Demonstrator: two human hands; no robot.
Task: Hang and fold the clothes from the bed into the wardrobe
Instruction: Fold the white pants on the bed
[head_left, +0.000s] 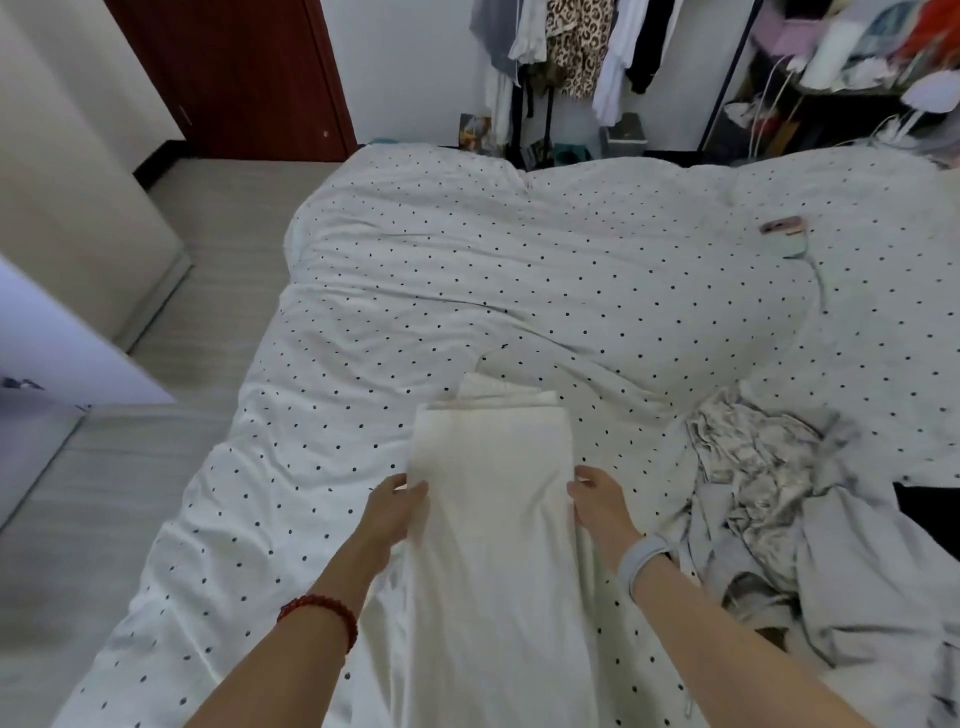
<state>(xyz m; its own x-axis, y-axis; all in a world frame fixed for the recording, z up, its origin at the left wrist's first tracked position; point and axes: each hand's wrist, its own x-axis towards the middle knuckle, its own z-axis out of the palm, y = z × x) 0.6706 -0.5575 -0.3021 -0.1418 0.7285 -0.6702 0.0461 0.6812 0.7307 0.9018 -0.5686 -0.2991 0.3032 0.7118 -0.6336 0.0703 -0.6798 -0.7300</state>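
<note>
1. Your cream garment (493, 499) lies folded lengthwise on the dotted bed (467, 280); its near end runs out of frame.
2. Your left hand (397, 512) and right hand (600, 501) pinch its side edges; the fingers are tucked beneath, hidden.
3. A rumpled grey clothes pile (789, 519) lies right, partly cut off.
4. The wardrobe rail (571, 47) holds hanging clothes, tops cropped.

No legible text or labels anywhere.
</note>
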